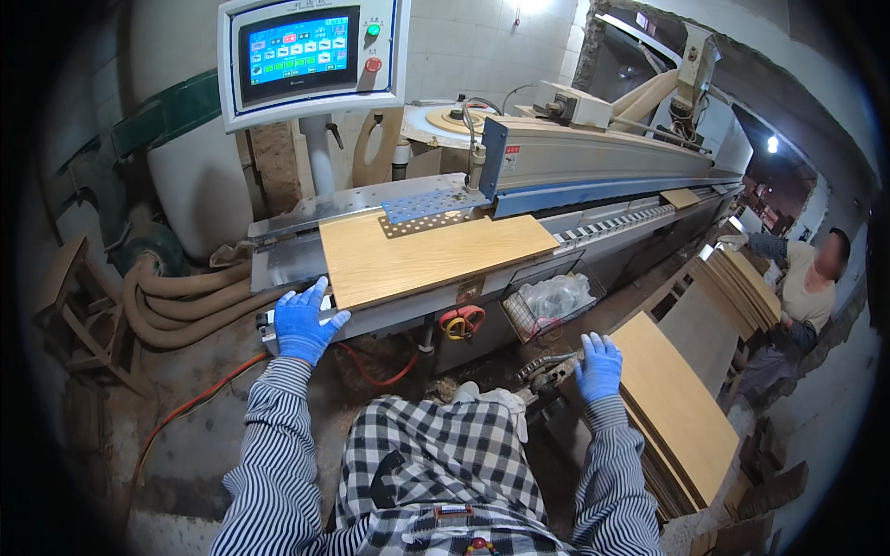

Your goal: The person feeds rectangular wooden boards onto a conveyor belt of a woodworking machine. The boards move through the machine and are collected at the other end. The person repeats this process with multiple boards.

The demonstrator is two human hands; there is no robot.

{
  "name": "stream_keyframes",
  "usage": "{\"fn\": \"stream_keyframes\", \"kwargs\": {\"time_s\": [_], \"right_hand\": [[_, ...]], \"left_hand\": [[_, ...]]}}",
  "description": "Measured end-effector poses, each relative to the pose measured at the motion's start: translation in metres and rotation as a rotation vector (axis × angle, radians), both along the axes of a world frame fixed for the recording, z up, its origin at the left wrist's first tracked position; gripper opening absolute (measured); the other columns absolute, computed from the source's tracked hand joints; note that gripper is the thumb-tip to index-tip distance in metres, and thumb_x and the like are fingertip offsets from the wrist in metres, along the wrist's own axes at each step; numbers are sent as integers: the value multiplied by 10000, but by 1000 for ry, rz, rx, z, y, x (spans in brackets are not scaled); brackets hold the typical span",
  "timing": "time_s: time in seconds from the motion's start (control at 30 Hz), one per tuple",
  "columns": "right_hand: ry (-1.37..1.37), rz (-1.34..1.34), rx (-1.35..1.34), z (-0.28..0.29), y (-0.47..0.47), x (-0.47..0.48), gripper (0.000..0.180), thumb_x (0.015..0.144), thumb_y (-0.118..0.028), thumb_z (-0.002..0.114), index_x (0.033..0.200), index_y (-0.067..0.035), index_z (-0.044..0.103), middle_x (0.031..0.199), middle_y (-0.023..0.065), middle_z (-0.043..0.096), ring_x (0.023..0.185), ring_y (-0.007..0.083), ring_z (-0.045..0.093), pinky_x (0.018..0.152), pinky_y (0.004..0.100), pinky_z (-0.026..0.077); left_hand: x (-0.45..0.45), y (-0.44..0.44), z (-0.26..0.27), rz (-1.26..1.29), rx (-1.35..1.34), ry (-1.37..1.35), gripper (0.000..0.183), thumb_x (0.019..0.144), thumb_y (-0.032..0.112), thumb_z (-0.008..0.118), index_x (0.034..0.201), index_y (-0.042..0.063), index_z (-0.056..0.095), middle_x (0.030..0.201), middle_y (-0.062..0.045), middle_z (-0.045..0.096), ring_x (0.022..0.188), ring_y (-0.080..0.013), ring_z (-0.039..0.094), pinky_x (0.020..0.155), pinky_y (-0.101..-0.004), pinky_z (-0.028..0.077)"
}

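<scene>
A wood-grain panel lies on the infeed end of an edge banding machine. Part of it passes under a perforated blue guard plate. My left hand, in a blue glove, is spread at the panel's near left corner; whether it touches the edge I cannot tell. To my right, a stack of similar panels stands beside me. My right hand, also gloved in blue, is beside the stack's left edge with fingers extended, and no held object shows.
A lit control screen stands behind the machine. A wire basket with clear plastic and red-and-yellow handled scissors hang at its front. Thick hoses lie left. At right, a co-worker handles another panel stack.
</scene>
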State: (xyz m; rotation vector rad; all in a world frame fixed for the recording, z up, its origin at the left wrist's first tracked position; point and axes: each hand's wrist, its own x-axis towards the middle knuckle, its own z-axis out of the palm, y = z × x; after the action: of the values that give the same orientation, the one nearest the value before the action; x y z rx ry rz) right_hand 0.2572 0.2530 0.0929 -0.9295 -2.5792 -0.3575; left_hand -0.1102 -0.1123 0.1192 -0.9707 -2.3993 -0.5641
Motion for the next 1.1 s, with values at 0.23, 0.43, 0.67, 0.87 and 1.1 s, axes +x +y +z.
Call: {"fn": "stream_keyframes", "kwargs": {"time_s": [0.23,0.43,0.67,0.87,1.1], "right_hand": [[24,78,39,-25,18,22,421,773,-89,564,1193,-101,574,1274,85,541,1211,324,459,1057,448,327],[134,125,31,-12,-51,49,375,773,-82,575,1148,-73,576,1241,116,545,1186,316,475,1045,453,343],[1117,-171,-920,-37,-90,106,307,896,-369,592,930,-65,617,778,82,650,655,189,586,610,315,480],[1925,-381,-1340,-50,-46,159,438,889,-501,580,756,-86,547,627,24,566,473,98,438,415,224,360],[1807,-10,-1993,-40,-94,139,404,925,-424,548,865,-25,565,643,57,546,493,141,448,487,302,404]], "left_hand": [[-3,-5,-10,-2,16,100,592,794,420,671,1270,92,543,1098,-130,632,1011,-290,575,991,-438,372],[-3,-5,-15,54,42,91,557,794,439,667,1230,104,576,1129,-109,637,1047,-280,560,1004,-431,359],[-4,-3,-16,45,61,112,522,801,429,659,1205,105,590,1117,-108,640,1037,-269,569,1007,-434,356],[-2,-2,-16,60,55,115,511,808,422,650,1206,107,588,1113,-107,638,1043,-268,569,1012,-440,353],[-1,0,-15,74,36,75,525,813,441,650,1202,93,592,1138,-115,633,1064,-264,569,1025,-446,346]]}}
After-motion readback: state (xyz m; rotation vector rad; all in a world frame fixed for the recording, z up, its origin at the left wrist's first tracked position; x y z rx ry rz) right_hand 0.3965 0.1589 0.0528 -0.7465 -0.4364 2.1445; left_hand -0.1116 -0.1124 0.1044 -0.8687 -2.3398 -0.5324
